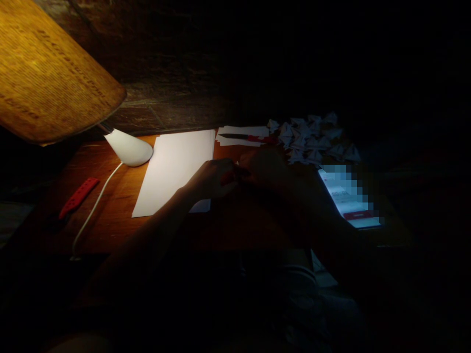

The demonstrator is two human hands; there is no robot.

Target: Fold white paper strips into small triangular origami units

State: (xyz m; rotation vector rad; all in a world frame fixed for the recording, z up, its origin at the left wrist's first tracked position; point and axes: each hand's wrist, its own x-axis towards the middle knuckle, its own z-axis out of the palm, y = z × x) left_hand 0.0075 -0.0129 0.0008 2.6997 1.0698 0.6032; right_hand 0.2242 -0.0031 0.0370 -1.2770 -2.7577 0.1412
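My left hand (217, 177) and my right hand (263, 169) meet just above the table, to the right of a stack of white paper sheets (176, 166). The fingers of both are curled together round a small white piece (237, 163), of which only a speck shows; shadow hides the rest. My left wrist crosses over the sheets' lower right part. Beyond the hands, a knife (248, 138) with a dark blade and red handle lies on smaller paper pieces (243, 130). Several folded white paper shapes (309, 139) sit in a cluster behind my right hand.
On the left stands a lamp with a white base (128, 148) and a yellow shade (55, 73); its white cord (97, 206) runs to the front edge. Near it lies a red power strip (79, 196). A lit screen (346, 196) rests on the wooden table (117, 181) at right.
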